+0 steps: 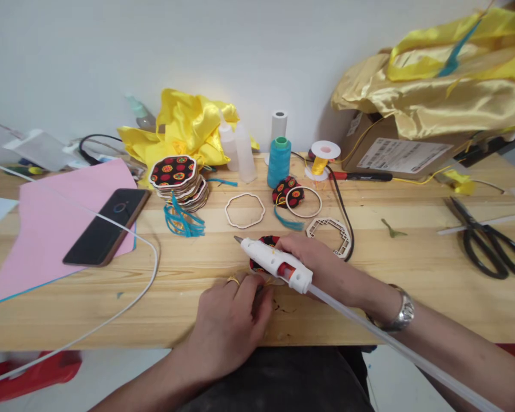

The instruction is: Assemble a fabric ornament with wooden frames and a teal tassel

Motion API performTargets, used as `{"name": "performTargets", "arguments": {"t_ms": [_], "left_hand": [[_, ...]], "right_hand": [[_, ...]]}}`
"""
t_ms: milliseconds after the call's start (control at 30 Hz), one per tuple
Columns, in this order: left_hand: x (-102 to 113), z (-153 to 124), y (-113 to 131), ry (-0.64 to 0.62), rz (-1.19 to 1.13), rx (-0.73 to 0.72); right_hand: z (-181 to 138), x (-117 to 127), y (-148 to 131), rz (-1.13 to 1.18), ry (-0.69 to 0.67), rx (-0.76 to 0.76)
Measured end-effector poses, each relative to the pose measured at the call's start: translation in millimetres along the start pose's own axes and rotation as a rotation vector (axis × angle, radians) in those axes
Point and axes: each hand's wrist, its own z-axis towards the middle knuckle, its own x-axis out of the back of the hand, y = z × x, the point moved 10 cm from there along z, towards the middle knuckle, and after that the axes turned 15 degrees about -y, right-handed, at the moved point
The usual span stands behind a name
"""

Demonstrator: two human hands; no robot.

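My right hand (302, 252) is closed round a white glue gun (272, 260), its tip pointing away to the left. A clear glue stick (369, 329) trails from the back of the gun past my wrist. Partly covered by the gun is a black and red patterned piece (256, 265). Against its near side my left hand (232, 320) is closed, fingers curled, pinching something small that is mostly hidden; a bit of yellow thread shows there. Beyond the gun's tip lies a thin scalloped frame (226, 214). A round ring (321, 204) and a lattice frame (313, 230) lie to its right.
A stack of patterned pieces (174, 171) stands behind a blue tassel (184, 222). Further back are a blue thread cone (278, 163), a yellow wire spool (319, 166) and squeeze bottles (245, 154). A phone (107, 229) lies left, scissors (483, 240) right. A white cable (154, 257) crosses the left side.
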Motion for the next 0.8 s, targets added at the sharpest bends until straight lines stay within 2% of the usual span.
{"name": "performTargets", "arguments": {"t_ms": [167, 633, 800], "left_hand": [[-7.4, 1.2, -0.5, -0.075, 0.008, 0.012], [-2.3, 1.5, 1.0, 0.000, 0.022, 0.023], [-3.8, 3.3, 0.1, -0.026, 0.011, 0.037]], "right_hand": [[-0.5, -0.6, -2.1, -0.004, -0.015, 0.016], [-1.5, -2.2, 0.6, 0.013, -0.015, 0.009], [-2.5, -0.8, -1.5, 0.009, -0.007, 0.021]]}}
